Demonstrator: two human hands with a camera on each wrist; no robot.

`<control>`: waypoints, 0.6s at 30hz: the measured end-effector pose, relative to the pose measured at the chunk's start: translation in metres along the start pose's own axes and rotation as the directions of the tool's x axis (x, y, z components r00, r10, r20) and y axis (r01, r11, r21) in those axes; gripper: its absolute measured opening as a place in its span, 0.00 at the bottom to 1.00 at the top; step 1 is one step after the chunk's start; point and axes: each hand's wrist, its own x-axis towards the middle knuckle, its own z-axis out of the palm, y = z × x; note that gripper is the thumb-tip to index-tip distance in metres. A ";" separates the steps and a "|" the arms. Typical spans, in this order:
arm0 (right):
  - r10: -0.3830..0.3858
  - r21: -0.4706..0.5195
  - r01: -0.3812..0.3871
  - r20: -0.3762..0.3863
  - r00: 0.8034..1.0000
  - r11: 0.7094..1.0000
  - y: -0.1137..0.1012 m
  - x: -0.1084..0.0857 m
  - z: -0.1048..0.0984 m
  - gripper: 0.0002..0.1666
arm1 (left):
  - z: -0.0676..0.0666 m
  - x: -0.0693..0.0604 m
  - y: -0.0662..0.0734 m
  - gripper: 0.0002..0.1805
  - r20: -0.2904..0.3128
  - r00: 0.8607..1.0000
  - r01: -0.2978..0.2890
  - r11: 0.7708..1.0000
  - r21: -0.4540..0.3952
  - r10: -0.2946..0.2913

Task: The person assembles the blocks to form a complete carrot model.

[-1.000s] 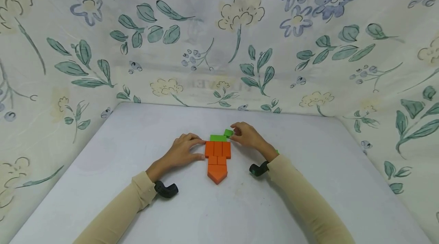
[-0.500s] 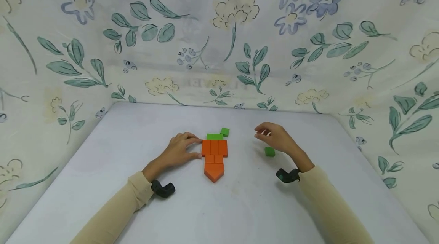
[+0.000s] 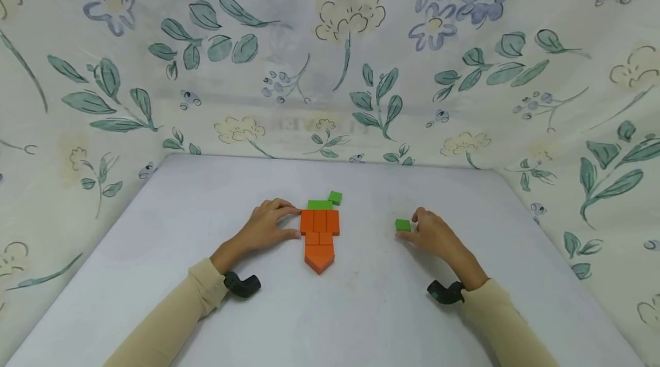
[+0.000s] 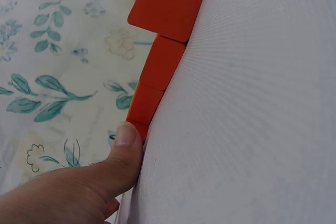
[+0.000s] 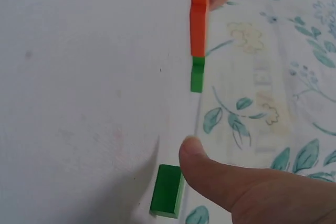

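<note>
Orange blocks (image 3: pixel 319 222) lie together on the white table, with a pointed orange block (image 3: pixel 319 258) at the near end. A flat green block (image 3: pixel 319 205) adjoins their far edge, and a small tilted green block (image 3: pixel 336 198) sits at its right corner. Along the left side of the orange blocks, my left hand (image 3: pixel 265 227) rests, thumb and index fingertips at their edge. My right hand (image 3: pixel 435 235) is at a separate green block (image 3: pixel 403 225), thumb along its near side and fingers to its right. In the right wrist view, the thumb (image 5: pixel 202 163) is beside that green block (image 5: pixel 168 190).
A floral cloth (image 3: pixel 289 69) hangs behind and at both sides of the white table (image 3: pixel 361 310). Black wrist devices, one on the left (image 3: pixel 242 285) and one on the right (image 3: pixel 445 292), sit below the hands.
My right hand has left the small tilted green block, moved right and come down to the separate green block. The left hand stays at the orange blocks.
</note>
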 end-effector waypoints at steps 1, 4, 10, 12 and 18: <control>0.010 -0.003 -0.010 -0.007 1.000 1.000 0.000 -0.001 0.001 0.34 | 0.000 0.001 0.000 0.33 0.000 1.000 -0.001 1.000 -0.002 0.001; -0.007 -0.022 0.007 -0.036 0.999 1.000 0.002 -0.001 0.005 0.31 | 0.002 0.000 0.001 0.33 0.007 1.000 0.003 1.000 -0.002 -0.003; -0.057 -0.014 0.056 -0.058 0.997 0.998 0.009 0.000 0.008 0.20 | 0.004 -0.003 0.001 0.33 0.012 1.000 -0.003 1.000 0.001 0.003; -0.067 0.006 0.068 -0.056 0.996 0.998 0.010 0.001 0.006 0.19 | 0.004 -0.002 0.000 0.33 0.005 1.000 -0.005 1.000 0.004 0.005; -0.063 0.006 0.063 -0.068 0.996 0.998 0.007 0.004 0.005 0.23 | 0.000 0.002 -0.001 0.33 -0.001 1.000 -0.018 1.000 0.004 0.018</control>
